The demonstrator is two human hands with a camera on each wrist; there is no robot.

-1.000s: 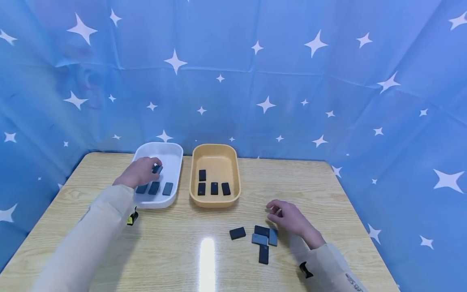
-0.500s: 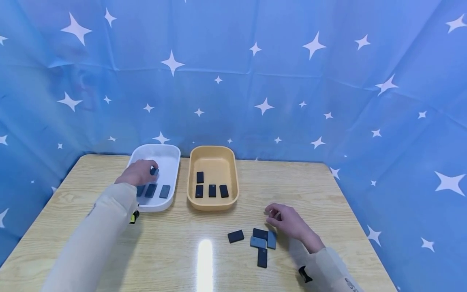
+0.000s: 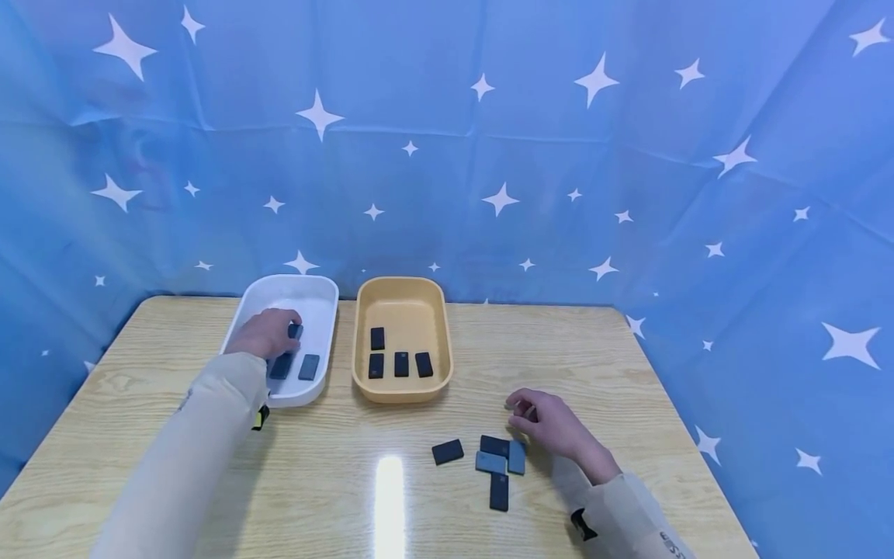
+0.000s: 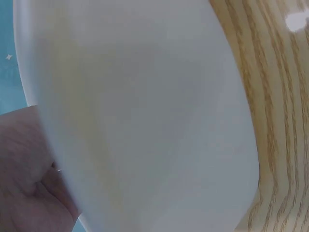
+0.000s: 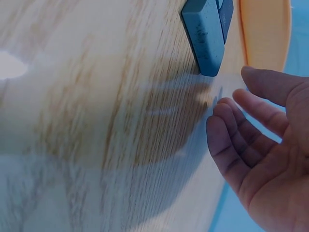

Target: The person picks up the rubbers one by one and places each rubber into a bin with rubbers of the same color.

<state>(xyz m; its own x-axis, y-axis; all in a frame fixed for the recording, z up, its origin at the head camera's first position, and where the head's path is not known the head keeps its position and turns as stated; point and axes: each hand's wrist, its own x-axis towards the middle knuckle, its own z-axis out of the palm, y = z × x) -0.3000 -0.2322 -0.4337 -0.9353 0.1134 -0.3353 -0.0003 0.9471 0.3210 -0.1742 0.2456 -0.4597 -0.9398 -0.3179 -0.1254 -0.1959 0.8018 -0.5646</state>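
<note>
In the head view my left hand (image 3: 265, 334) is inside the white tray (image 3: 328, 310) and pinches a flat blue-grey block (image 3: 296, 331) between thumb and fingers. Near it lie another dark blue block (image 3: 282, 365) and a blue-grey block (image 3: 309, 367); the hand covers part of the tray's left side. The tray wall hides the fingertips in the left wrist view. My right hand (image 3: 548, 421) holds nothing, its fingers loosely bent above the table, just beyond a small group of blocks: a blue one (image 3: 516, 457), a blue-grey one (image 3: 491, 463) and black ones (image 3: 499, 491).
A yellow-orange tray (image 3: 403, 291) stands right of the white one, with several black blocks (image 3: 401, 364) in it. One black block (image 3: 448, 452) lies apart on the wooden table (image 3: 314, 481). A blue star-patterned curtain (image 3: 433, 186) hangs behind.
My left hand has come slightly nearer within the white tray, still pinching the blue-grey block, and now covers the leftmost block there. The right hand stays in place. The head view has shifted a little.
</note>
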